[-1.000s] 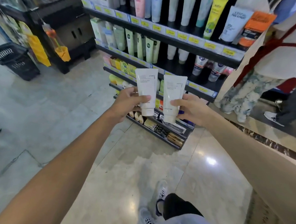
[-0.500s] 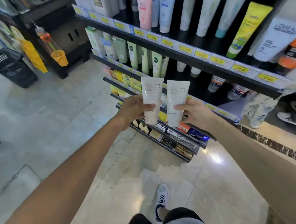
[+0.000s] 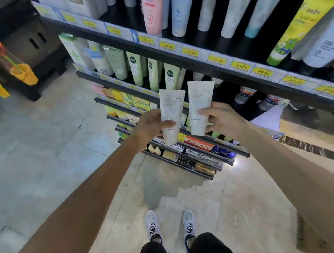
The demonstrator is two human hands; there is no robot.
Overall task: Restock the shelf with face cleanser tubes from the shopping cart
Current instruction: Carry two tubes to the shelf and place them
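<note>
Both hands, left hand [image 3: 152, 125] and right hand [image 3: 223, 119], each grip a white plastic cleanser tube [image 3: 171, 114] [image 3: 199, 107] upright at frame centre, near the black shelf [image 3: 178, 58], neither yet placed

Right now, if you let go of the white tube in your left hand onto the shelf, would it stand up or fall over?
The left tube would probably stand: its cap end points down, like the green tubes standing on the shelf. It is tall and narrow, so a bump could likely tip it. The left hand holds it with little effort, so it seems light.
</note>
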